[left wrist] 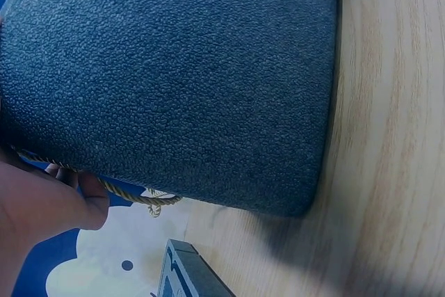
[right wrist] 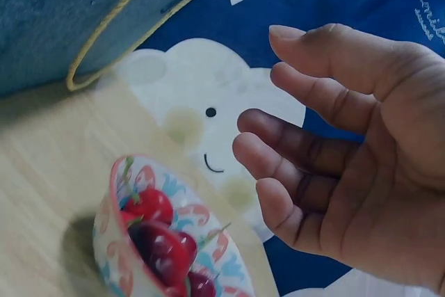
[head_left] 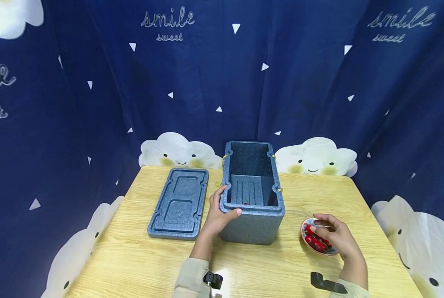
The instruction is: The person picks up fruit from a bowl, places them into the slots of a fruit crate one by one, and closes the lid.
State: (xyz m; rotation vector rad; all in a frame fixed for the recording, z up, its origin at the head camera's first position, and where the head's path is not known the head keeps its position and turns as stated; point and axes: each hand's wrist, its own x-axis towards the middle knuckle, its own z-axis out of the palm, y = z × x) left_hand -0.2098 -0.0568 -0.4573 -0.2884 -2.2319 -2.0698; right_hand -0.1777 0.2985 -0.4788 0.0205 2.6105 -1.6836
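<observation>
A dark blue-grey foam box (head_left: 252, 225), without its lid on, stands upright on the table. My left hand (head_left: 218, 213) grips its near left corner, thumb over the front rim and fingers along the left side. In the left wrist view, a yellow cord runs past those fingers. One red cherry (head_left: 246, 203) lies inside the box near the front wall. At the right, my right hand (head_left: 337, 236) hovers over a patterned bowl (right wrist: 115, 241) of red cherries (right wrist: 163, 252). Its fingers are loosely bent and hold nothing.
The matching lid (head_left: 179, 205) lies flat on the wooden table (head_left: 132, 260), left of the box. Yellow cord (right wrist: 104, 29) loops hang from the box's sides. A blue curtain (head_left: 192, 82) with white clouds surrounds the table's back and sides.
</observation>
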